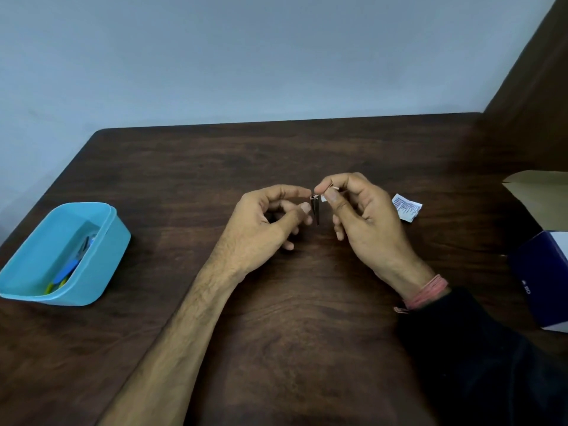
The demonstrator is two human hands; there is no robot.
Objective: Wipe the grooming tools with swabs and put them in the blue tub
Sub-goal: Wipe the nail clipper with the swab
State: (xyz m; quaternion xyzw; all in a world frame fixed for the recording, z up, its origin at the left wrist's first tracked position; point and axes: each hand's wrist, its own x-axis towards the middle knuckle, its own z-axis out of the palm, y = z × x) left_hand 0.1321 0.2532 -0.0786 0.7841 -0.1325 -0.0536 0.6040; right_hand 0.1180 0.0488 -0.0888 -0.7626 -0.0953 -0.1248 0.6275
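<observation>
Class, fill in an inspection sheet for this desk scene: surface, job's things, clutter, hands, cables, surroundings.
Surface: dark wooden table, bare in the middle.
Job's things: small dark grooming tool held upright between both hands; white swab at its top; blue tub at far left, holding blue and yellow items.
Clutter: torn white sachet beside the right hand; dark blue box and brown cardboard at the right edge.
Hands: left hand pinches the tool; right hand pinches the swab.
Cables: nothing seen.
Surroundings: plain pale wall behind.
</observation>
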